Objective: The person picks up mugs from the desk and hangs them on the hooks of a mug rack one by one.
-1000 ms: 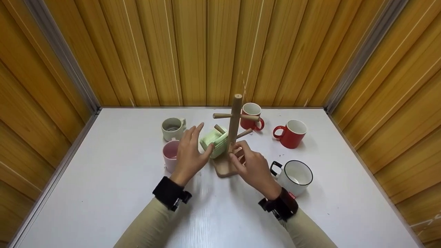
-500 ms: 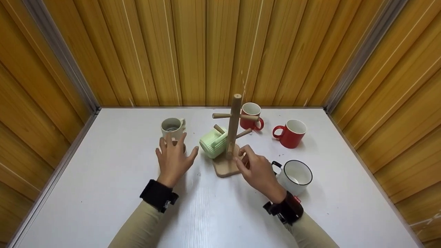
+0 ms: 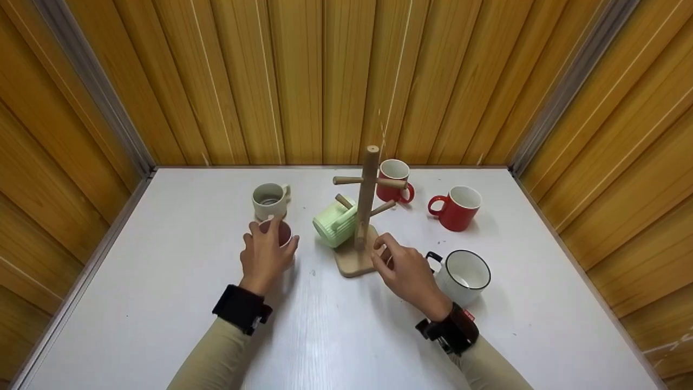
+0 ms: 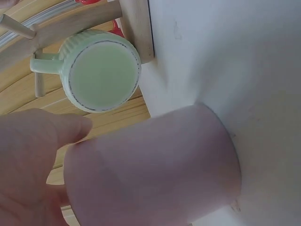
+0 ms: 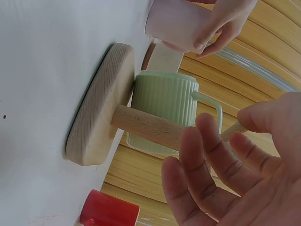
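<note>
A pink mug (image 4: 155, 165) stands upright on the table, and my left hand (image 3: 265, 259) grips it at the rim, the thumb on the near side in the left wrist view. A ribbed light-green mug (image 3: 335, 223) hangs tilted by its handle on a lower peg of the wooden mug tree (image 3: 366, 200). My right hand (image 3: 406, 273) is beside the tree's base, fingers loosely bent and holding nothing. In the right wrist view its fingers lie in front of the post, apparently apart from it.
A grey-green mug (image 3: 270, 201) stands behind the pink one. Two red mugs, one behind the tree (image 3: 391, 189) and one to its right (image 3: 460, 211), stand upright. Close to my right hand is a white mug with a black rim (image 3: 460, 281). Wood-patterned walls (image 3: 303, 81) enclose the table.
My left hand has left the green mug, moved left and down, and taken hold of the pink mug's rim. My right hand has drawn back slightly from the tree's post.
</note>
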`<state>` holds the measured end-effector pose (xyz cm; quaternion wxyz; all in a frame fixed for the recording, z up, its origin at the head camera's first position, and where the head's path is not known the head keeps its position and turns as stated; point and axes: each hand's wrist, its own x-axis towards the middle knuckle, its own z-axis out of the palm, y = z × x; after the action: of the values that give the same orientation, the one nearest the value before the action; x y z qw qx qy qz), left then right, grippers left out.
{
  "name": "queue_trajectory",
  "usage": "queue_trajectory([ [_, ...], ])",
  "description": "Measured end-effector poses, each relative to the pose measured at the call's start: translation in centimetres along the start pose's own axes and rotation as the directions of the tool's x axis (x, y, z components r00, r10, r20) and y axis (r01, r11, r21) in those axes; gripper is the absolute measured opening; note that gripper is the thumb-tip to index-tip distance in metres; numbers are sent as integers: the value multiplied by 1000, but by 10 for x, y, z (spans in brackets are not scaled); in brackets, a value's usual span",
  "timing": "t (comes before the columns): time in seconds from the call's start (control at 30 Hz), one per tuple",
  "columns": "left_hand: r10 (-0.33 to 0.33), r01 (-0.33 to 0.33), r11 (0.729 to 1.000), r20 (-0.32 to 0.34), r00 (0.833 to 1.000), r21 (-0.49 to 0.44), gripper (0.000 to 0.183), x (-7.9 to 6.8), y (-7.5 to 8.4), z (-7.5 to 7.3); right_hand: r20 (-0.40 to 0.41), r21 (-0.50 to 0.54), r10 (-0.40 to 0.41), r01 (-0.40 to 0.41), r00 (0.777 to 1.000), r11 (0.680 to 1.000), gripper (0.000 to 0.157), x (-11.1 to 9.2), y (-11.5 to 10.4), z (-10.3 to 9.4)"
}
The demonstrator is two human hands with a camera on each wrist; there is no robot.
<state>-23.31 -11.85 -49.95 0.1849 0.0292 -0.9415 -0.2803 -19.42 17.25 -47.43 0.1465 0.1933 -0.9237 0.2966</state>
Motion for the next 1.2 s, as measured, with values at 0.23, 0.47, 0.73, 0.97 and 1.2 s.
queue_trajectory([
  [0.23, 7, -8, 999, -26, 1000, -34, 57, 1, -3, 0, 41, -17, -2, 3, 999, 1000, 13, -3, 4, 2],
  [0.47, 27, -30, 999, -74, 997, -38, 55, -1, -6, 0, 86, -13, 11, -10, 996, 1000, 19, -6, 7, 2],
  [0.73, 10, -13, 999, -75, 997, -48, 56, -2, -6, 0, 75, -41, -6, 9, 997, 999, 19, -10, 10, 5],
  [0.97, -8, 3, 998, -73, 997, -69, 58, -3, -7, 0, 75, -41, -14, 17, 997, 999, 21, -10, 10, 6],
  [1.2, 7, -13, 997, -87, 996, -73, 57, -4, -9, 1, 76, -41, -16, 19, 997, 999, 21, -10, 11, 8],
])
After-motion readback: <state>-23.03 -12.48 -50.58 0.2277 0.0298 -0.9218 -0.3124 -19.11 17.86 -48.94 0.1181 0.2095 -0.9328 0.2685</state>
